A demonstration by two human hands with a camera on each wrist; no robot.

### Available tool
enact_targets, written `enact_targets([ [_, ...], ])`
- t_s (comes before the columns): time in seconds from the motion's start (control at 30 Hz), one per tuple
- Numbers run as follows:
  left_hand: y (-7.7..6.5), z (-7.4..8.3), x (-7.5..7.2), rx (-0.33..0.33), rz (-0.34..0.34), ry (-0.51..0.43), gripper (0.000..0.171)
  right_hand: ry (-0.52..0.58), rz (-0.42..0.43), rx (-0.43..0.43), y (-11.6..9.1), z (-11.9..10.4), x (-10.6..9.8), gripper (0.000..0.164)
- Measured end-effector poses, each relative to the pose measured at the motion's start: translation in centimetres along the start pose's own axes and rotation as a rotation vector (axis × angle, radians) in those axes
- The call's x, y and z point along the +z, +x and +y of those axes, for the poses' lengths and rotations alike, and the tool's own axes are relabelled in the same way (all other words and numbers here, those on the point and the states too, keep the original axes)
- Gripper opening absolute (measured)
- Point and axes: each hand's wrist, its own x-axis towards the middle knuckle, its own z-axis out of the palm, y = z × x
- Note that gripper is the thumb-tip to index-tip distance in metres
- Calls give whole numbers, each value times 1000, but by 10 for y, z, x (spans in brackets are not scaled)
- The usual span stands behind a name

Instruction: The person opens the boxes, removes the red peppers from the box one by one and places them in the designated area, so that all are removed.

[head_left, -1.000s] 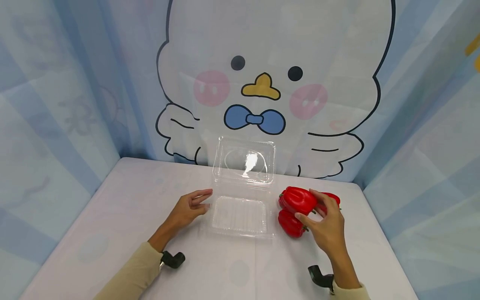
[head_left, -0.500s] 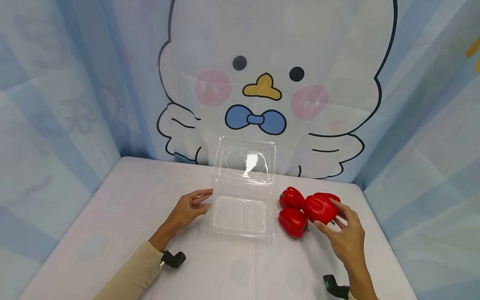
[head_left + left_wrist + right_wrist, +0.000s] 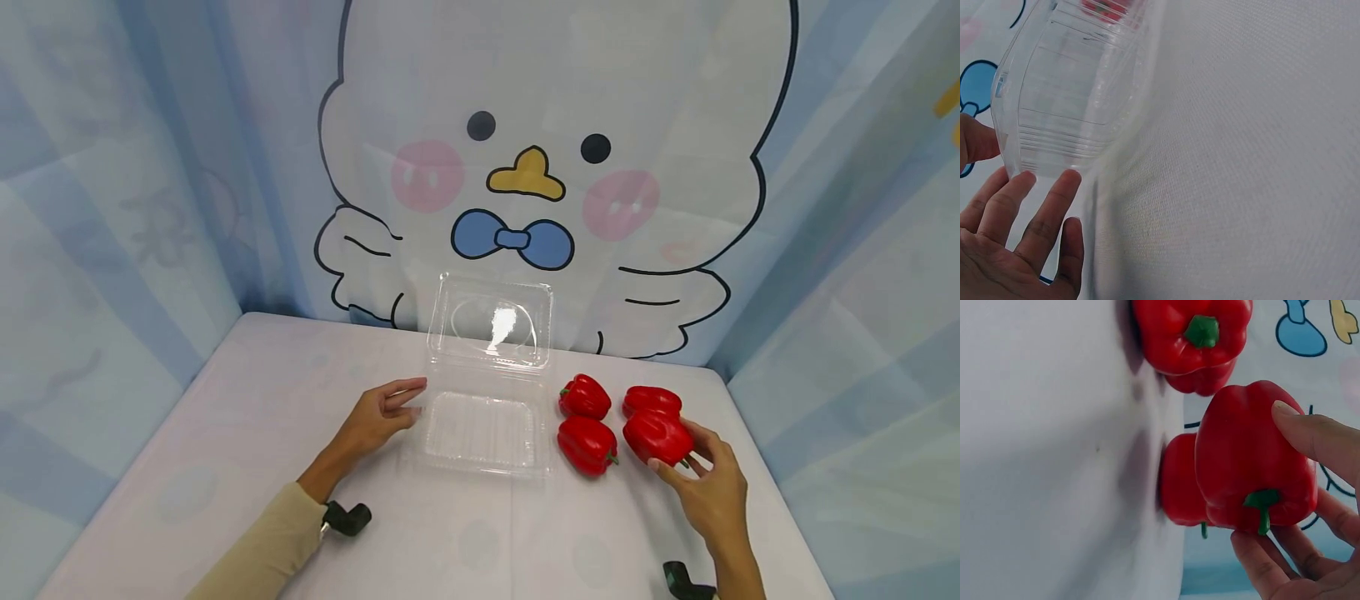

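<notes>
My right hand [image 3: 712, 483] grips a red bell pepper [image 3: 654, 437] between thumb and fingers. In the right wrist view, this bell pepper [image 3: 1254, 456] appears lifted off the table, its green stem facing me. Behind it lies another red bell pepper [image 3: 651, 400]. To the left rest two more, a far bell pepper [image 3: 585, 397] and a near bell pepper [image 3: 587, 445]. A clear plastic clamshell container [image 3: 480, 429] lies in the middle with its lid [image 3: 491, 325] raised. My left hand [image 3: 378, 417] holds the left edge of the container, thumb and fingertips on its rim [image 3: 1007, 150].
A white cloth covers the table [image 3: 480, 533]. A curtain [image 3: 525, 100] with a cartoon bird hangs right behind the table's back edge, close to the lid. Pale blue curtains [image 3: 112, 250] flank both sides.
My right hand has carried the bell pepper to the right and toward me, away from the two left peppers. The left hand and the container have stayed in place.
</notes>
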Motion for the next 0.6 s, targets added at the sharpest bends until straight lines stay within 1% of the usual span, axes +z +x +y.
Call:
enact_targets([
  [0.2, 0, 0, 0, -1, 2, -1, 59, -15, -37, 25, 5, 10, 0, 95],
  [0.43, 0, 0, 0, -4, 6, 1, 59, -7, -72, 67, 9, 19, 4, 96],
  [0.6, 0, 0, 0, 0, 7, 2, 58, -11, -87, 82, 20, 41, 12, 101],
])
